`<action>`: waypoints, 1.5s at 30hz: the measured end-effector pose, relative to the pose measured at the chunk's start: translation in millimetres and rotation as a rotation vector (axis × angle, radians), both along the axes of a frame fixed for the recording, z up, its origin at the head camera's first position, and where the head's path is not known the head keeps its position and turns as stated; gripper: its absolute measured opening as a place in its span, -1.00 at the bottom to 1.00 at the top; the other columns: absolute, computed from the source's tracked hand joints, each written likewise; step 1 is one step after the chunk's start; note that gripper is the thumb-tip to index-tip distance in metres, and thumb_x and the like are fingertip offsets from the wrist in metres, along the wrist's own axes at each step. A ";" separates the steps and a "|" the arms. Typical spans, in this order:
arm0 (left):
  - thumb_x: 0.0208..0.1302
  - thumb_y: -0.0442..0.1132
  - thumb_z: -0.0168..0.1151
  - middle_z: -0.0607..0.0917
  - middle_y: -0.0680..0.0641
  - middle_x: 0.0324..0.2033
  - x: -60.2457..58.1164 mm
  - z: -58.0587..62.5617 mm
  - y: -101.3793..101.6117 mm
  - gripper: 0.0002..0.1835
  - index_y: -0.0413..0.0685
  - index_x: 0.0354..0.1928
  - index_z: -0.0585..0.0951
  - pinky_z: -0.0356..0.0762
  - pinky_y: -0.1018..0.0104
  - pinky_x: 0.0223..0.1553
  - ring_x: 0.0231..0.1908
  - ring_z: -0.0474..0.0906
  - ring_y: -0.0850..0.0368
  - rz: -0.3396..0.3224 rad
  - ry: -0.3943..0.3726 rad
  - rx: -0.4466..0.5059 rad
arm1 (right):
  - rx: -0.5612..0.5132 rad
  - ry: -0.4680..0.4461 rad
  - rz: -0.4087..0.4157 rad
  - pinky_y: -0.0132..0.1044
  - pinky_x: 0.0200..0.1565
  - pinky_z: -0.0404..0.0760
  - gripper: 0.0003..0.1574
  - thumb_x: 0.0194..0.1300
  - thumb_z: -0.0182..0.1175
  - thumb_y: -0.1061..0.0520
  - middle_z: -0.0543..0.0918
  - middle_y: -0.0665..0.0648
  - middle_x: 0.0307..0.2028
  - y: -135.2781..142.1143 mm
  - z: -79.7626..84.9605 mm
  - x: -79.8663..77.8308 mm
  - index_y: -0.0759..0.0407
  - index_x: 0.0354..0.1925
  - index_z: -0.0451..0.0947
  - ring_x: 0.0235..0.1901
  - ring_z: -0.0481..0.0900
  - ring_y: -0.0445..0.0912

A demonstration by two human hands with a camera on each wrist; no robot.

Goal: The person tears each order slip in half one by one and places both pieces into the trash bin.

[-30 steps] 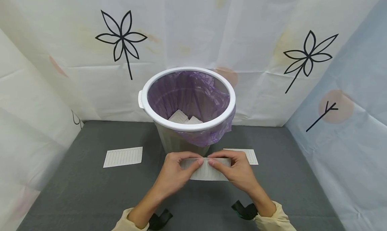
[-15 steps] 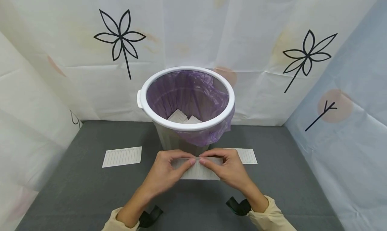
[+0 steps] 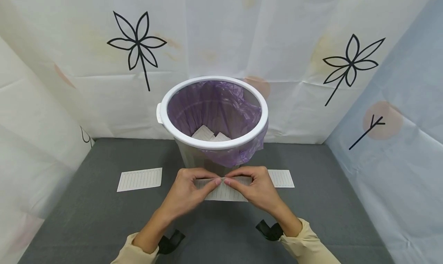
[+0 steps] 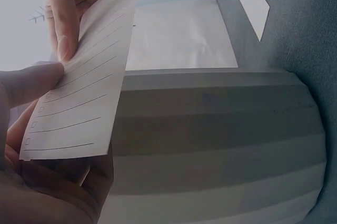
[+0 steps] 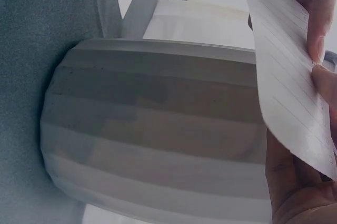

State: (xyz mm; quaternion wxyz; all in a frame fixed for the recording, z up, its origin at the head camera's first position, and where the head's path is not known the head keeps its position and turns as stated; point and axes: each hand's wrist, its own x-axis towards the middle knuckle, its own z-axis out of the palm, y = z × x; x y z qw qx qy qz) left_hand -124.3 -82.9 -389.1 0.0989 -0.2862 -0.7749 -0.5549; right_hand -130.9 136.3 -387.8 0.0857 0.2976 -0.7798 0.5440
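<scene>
Head view: my left hand (image 3: 185, 191) and right hand (image 3: 259, 189) both pinch one strip of lined paper (image 3: 225, 193) at the middle of its upper edge, thumbs toward me and fingertips close together. I hold it above the grey table (image 3: 104, 225), in front of the white-rimmed bin (image 3: 214, 144). Inside its purple bag (image 3: 221, 106) lie paper pieces (image 3: 203, 133). One flat sheet (image 3: 139, 179) lies left of the bin, another sheet (image 3: 282, 178) just beyond my right hand.

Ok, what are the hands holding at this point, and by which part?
A lined paper sheet: the left hand and right hand both pinch it near the middle of its upper edge.
</scene>
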 end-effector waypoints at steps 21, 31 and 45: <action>0.26 -0.38 0.41 0.79 0.07 -0.37 6.1 19.7 9.7 -0.93 -0.14 -0.28 0.83 0.63 0.30 -0.39 -0.41 0.69 0.16 -0.091 -0.109 0.134 | -0.101 0.302 0.086 -0.39 -0.35 0.64 -0.77 0.12 0.44 0.44 0.77 0.05 -0.39 5.9 19.6 8.1 0.18 -0.29 0.78 -0.42 0.71 -0.16; 0.34 -0.32 0.37 0.78 0.10 -0.33 8.9 35.1 11.7 -0.93 -0.04 -0.26 0.80 0.67 0.27 -0.19 -0.27 0.72 0.23 -0.098 0.115 0.046 | -0.089 0.214 0.149 -0.30 -0.25 0.71 -0.78 0.19 0.39 0.45 0.76 0.08 -0.37 10.6 36.5 9.9 0.18 -0.27 0.76 -0.39 0.72 -0.12; 0.23 -0.45 0.41 0.77 0.09 -0.36 7.2 45.3 9.4 -0.89 -0.09 -0.28 0.79 0.61 0.43 -0.32 -0.34 0.67 0.30 -0.121 0.301 0.010 | 0.011 0.336 0.157 -0.44 -0.37 0.59 -0.76 0.17 0.41 0.42 0.75 -0.03 -0.38 11.8 51.9 9.0 0.12 -0.26 0.75 -0.43 0.64 -0.25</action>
